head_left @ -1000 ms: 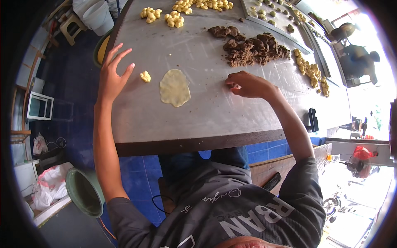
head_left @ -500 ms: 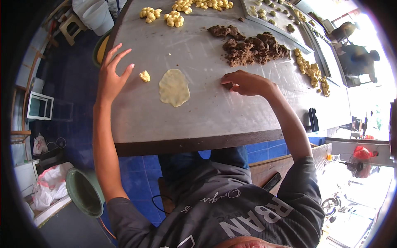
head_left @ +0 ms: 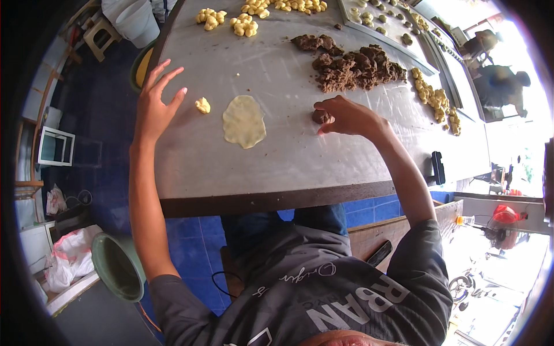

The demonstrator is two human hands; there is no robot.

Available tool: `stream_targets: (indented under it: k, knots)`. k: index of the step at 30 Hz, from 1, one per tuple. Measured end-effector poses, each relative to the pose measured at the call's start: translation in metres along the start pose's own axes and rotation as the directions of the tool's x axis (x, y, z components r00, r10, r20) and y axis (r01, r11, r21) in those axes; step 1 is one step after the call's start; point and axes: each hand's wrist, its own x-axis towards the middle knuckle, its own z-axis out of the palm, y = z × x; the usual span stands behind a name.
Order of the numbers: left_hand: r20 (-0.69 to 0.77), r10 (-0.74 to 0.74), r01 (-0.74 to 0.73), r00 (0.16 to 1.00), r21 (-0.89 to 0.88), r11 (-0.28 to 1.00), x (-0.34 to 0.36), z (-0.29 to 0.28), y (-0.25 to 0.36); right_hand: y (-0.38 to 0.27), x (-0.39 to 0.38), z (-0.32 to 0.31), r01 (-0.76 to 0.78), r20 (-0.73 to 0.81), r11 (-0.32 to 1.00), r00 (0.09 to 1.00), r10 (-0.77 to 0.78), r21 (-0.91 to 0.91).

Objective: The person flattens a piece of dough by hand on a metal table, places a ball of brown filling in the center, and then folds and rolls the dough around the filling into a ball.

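Here, a rounded brown lump [head_left: 322, 117] in the pinching right grip [head_left: 351, 117], left grip [head_left: 156, 111] spread.

shirt: dark grey shirt [head_left: 277, 288], lower centre of frame, darker and lighter grey areas
left sleeve: short left sleeve [head_left: 180, 305], dark grey, lower left of centre
right sleeve: short right sleeve [head_left: 418, 254], dark grey, lower right
big print: pale grey block lettering [head_left: 358, 305], bottom, right of centre
small print: thin white script [head_left: 300, 279], lower centre
outline print: white angular outline [head_left: 262, 337], bottom edge
legwear: dark blue trousers [head_left: 254, 230], centre, partly hidden
left hand [head_left: 158, 106]: bare
right hand [head_left: 346, 117]: bare
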Motion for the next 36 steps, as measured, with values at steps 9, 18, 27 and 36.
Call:
stream_targets:
  k: [9, 18, 27, 36]
  knots:
    - [-0.009, 0.003, -0.003, 1.0, 0.003, 1.0, 0.001, 0.001, 0.002, 0.046, 0.039, 0.058, 0.078, -0.464, 0.991, 0.878, -0.119, -0.107]
    - [-0.015, 0.01, -0.01, 1.0, -0.001, 1.0, 0.002, 0.002, -0.001, 0.036, 0.043, 0.056, 0.065, -0.793, 0.982, 0.582, -0.182, -0.178]
    - [-0.024, 0.009, -0.01, 1.0, -0.011, 1.0, 0.001, 0.001, -0.001, 0.023, -0.008, 0.011, 0.241, -0.363, 0.965, 0.913, -0.189, 0.102]
    - [-0.012, 0.005, -0.005, 1.0, -0.008, 1.0, 0.002, 0.0, 0.001, 0.011, 0.005, 0.001, 0.196, -0.04, 0.98, 0.98, -0.197, -0.03]
